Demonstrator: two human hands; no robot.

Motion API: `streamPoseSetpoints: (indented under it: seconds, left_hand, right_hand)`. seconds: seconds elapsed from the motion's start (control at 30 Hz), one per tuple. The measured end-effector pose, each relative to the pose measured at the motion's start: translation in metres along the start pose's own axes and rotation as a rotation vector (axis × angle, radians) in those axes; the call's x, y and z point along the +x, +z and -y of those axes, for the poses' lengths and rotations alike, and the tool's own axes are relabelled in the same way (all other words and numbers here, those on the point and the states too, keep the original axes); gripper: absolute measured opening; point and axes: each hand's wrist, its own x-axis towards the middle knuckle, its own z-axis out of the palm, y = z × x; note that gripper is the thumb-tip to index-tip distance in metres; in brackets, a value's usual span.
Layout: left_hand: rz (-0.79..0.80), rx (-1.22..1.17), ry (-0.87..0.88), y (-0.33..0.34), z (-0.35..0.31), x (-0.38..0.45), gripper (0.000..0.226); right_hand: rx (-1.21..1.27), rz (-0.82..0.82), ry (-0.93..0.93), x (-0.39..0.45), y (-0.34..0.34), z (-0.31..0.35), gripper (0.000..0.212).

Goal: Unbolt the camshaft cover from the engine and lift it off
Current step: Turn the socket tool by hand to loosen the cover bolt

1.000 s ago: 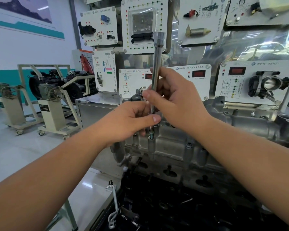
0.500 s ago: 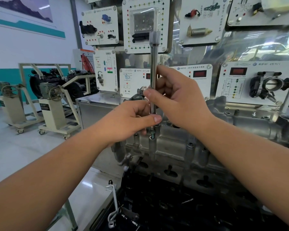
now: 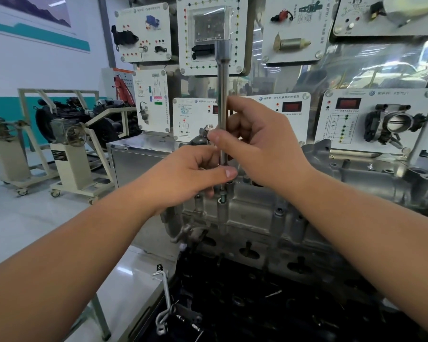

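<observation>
I found the cover (image 3: 269, 218) to be a grey cast-metal piece, dull and stained, with a row of raised bolt bosses along its near edge; it sat on top of the engine (image 3: 257, 292), whose lower part was dark and oily. A long steel rod (image 3: 223, 104) stood upright over one boss at the cover's left end, its wider socket end uppermost. A bolt (image 3: 223, 196) showed below the rod's lower end, just above that boss; I could not tell whether it touched the boss.

My right hand (image 3: 262, 144) had thumb and fingers closed round the rod at mid-length. My left hand (image 3: 190, 176) pinched the rod's lower end, directly above the cover's left end and just below the right hand.

Behind the cover stood a wall of white display boards (image 3: 371, 119) carrying car parts. Left of the cover, well apart, engine stands (image 3: 69, 154) on castors stood on a pale glossy floor (image 3: 22, 218).
</observation>
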Motion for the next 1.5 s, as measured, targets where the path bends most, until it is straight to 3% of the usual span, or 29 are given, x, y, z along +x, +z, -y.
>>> streamPoseSetpoints:
  seconds: [0.3,0.53,0.63,0.77,0.9,1.03,1.27,1.37,1.4,1.43,1.5]
  left_hand:
    - [0.092,0.052,-0.028,-0.0069,0.002,-0.0046,0.05]
    - [0.06,-0.022,0.003,-0.0005,-0.0018,-0.0017,0.057]
    - [0.081,-0.071,-0.016,-0.0008,-0.0051,-0.0043,0.047]
    - [0.06,-0.081,-0.005,-0.0015,-0.0021,-0.0036,0.055]
    - [0.037,-0.027,-0.015,-0.0009,-0.0008,-0.0016,0.026]
    - [0.04,-0.029,-0.037,-0.0017,0.0006,-0.0015,0.037]
    - [0.098,-0.083,-0.02,-0.0042,-0.0003,-0.0036,0.013]
    - [0.048,-0.068,0.004,-0.0018,0.002,-0.0008,0.053]
    - [0.046,-0.067,0.009,-0.0011,0.0025,-0.0004,0.062]
    - [0.044,-0.069,0.012,-0.0009,0.0022,-0.0006,0.064]
    - [0.063,-0.087,-0.008,-0.0022,0.0019,-0.0012,0.059]
  right_hand:
    - [0.033,0.018,-0.009,-0.0034,0.0014,0.0037,0.03]
    - [-0.012,-0.026,0.035,-0.0018,0.0003,0.0018,0.032]
    - [-0.022,0.019,0.052,-0.001,-0.0003,0.0022,0.034]
    - [-0.028,0.065,0.046,-0.0002,-0.0004,0.0022,0.029]
    - [0.018,0.075,0.013,-0.0006,-0.0003,0.0021,0.026]
    - [0.028,0.085,0.018,0.0004,-0.0003,-0.0006,0.02]
    - [0.07,0.127,0.058,-0.0017,-0.0008,0.0,0.028]
    - [0.056,0.073,-0.003,0.0002,-0.0009,0.0008,0.015]
    - [0.011,0.048,-0.021,0.0016,-0.0016,0.0014,0.022]
    - [-0.012,0.037,-0.041,0.0023,-0.0024,0.0019,0.024]
    - [0.003,0.067,-0.03,0.0019,-0.003,0.001,0.008]
